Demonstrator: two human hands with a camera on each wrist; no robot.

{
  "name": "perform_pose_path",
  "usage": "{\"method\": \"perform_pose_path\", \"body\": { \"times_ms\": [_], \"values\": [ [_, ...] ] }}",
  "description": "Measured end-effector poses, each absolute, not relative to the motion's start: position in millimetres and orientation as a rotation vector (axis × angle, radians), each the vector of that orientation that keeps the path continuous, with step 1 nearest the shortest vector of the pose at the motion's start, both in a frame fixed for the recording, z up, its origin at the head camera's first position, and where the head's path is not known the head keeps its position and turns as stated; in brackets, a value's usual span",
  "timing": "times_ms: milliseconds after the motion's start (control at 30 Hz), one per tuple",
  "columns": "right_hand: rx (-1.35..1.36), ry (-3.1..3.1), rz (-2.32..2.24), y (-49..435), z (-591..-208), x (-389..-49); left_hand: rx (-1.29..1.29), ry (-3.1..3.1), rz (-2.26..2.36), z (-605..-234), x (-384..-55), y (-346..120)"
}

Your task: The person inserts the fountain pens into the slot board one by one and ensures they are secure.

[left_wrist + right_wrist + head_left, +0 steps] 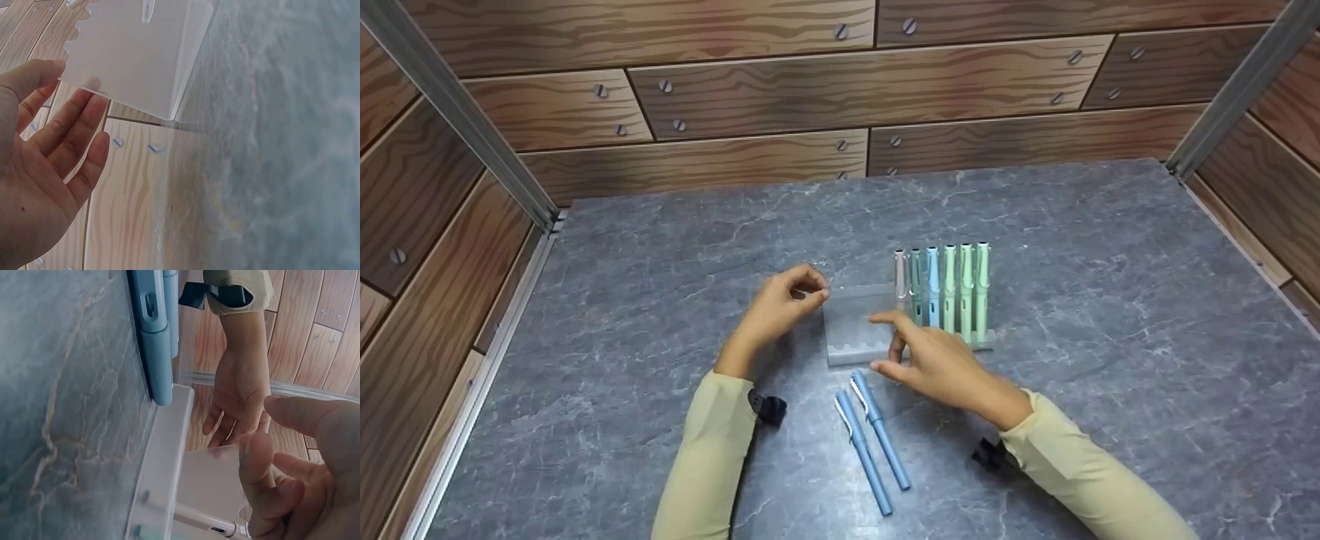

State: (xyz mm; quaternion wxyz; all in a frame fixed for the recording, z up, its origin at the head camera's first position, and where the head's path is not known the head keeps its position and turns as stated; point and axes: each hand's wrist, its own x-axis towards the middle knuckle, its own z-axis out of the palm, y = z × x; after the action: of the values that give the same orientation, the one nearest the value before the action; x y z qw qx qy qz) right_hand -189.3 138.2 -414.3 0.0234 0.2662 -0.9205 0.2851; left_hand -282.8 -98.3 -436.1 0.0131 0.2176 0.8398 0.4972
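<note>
A clear plastic pen stand (851, 319) stands mid-table, its right part filled with a row of upright pens: a greyish-pink pen (900, 271), a dark green pen (916, 289), a light blue pen (933, 281) and several light green pens (966, 289). My left hand (776, 307) pinches the stand's left edge between thumb and fingers, as the left wrist view shows. In front of the stand hovers my right hand (941, 364), thumb and index finger apart with nothing between them. Two blue pens, one (864, 454) left of the other (881, 431), lie on the table nearer me.
A grey marbled table (1110, 300) carries everything. Wood-patterned panels (855, 90) rise behind it and at both sides, with metal posts (472, 120) at the corners. Black wrist cameras (771, 410) sit on both sleeves.
</note>
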Motion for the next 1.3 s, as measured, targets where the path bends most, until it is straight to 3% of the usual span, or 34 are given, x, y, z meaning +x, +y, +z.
{"method": "perform_pose_path", "body": {
  "times_ms": [1300],
  "values": [
    [1.049, -3.099, 0.790, 130.4, -434.9, -181.0, 0.658, 2.580, 1.581, -437.4, -283.7, -98.5]
  ]
}}
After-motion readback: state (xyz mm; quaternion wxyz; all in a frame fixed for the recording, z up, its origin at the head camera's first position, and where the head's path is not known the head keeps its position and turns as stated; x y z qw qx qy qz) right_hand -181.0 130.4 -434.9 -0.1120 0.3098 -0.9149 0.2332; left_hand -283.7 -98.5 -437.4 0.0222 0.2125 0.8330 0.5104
